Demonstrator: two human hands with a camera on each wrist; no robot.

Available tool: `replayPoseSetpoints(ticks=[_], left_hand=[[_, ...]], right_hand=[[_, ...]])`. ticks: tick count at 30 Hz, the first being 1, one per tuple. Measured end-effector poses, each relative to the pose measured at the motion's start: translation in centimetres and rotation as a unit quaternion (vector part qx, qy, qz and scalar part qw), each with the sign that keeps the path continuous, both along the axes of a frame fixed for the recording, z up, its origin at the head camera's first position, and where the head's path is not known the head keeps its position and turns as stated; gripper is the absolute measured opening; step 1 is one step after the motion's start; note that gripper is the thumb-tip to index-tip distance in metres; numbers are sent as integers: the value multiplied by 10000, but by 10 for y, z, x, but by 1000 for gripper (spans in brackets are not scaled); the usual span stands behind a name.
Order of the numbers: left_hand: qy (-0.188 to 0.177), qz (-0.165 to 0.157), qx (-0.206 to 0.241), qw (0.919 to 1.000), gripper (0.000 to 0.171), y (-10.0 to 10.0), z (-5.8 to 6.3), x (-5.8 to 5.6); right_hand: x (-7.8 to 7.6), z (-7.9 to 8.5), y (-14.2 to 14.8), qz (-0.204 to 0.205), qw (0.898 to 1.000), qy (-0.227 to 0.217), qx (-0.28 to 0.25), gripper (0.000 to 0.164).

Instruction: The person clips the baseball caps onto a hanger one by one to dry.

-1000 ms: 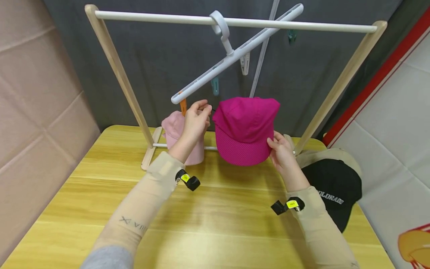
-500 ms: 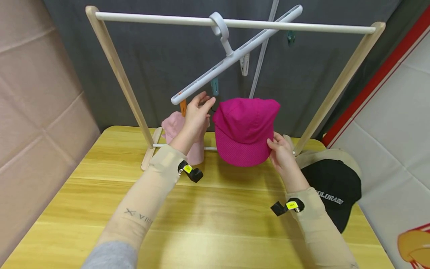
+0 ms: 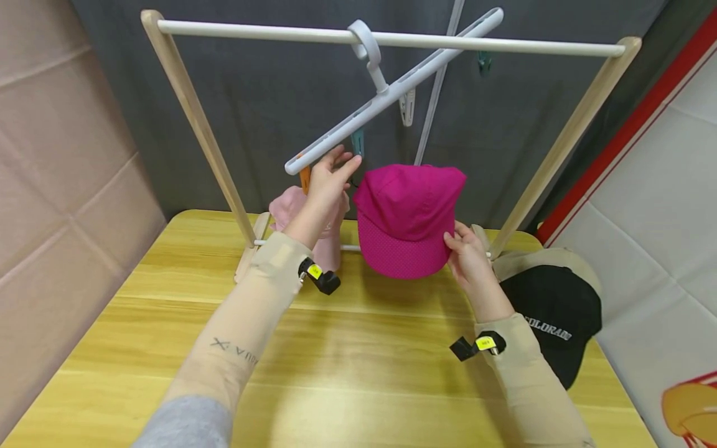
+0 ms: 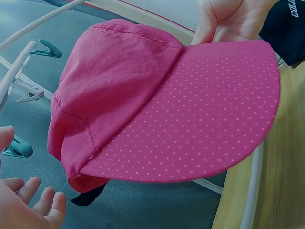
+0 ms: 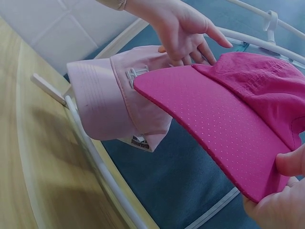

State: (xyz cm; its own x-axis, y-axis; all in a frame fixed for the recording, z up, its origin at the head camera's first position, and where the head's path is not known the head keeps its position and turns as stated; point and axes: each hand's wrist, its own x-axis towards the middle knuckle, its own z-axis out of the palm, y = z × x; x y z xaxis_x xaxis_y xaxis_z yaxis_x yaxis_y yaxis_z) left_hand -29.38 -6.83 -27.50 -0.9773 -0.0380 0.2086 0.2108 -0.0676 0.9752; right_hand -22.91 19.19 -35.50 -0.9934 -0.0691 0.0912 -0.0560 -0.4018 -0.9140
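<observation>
My right hand (image 3: 470,258) holds a magenta cap (image 3: 411,211) by the side of its dotted brim, thumb in front. In the right wrist view, the thumb presses on the brim's edge. The cap hangs in the air below a white hanger (image 3: 342,129), brim down, with a black strap (image 4: 88,195) at its back. Left of it, my left hand (image 3: 327,183) is raised with fingers apart, holding nothing. Its fingertips are close to a teal clothespin (image 3: 358,143) on the hanger. Behind that forearm, a pale pink cap (image 5: 97,98) hangs from an orange clothespin (image 3: 305,178).
The hanger's hook is over the white bar (image 3: 252,31) of a wooden rack (image 3: 196,118). White (image 3: 407,107) and green (image 3: 484,62) clothespins hang farther along. At right on the wooden table (image 3: 336,373) lie a black cap (image 3: 551,298) and a beige cap (image 3: 577,264).
My left hand has moved up and slightly right, away from the magenta cap's edge to the teal clothespin, its fingers spreading. My right hand and the cap have stayed almost still.
</observation>
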Motion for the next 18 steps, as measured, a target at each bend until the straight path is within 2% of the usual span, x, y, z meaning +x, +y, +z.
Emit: replayPoseSetpoints(ticks=[7, 15, 18], left_hand=[[136, -16, 11, 9999, 60, 2, 5, -3], [366, -23, 420, 9984, 50, 3, 9, -6], [305, -32, 660, 9973, 48, 4, 10, -7]], right_hand=[[-1, -1, -1, -6, 10000, -20, -33, 26], [0, -1, -2, -16, 10000, 12, -84, 27], [-1, -1, -3, -18, 9999, 23, -106, 26]])
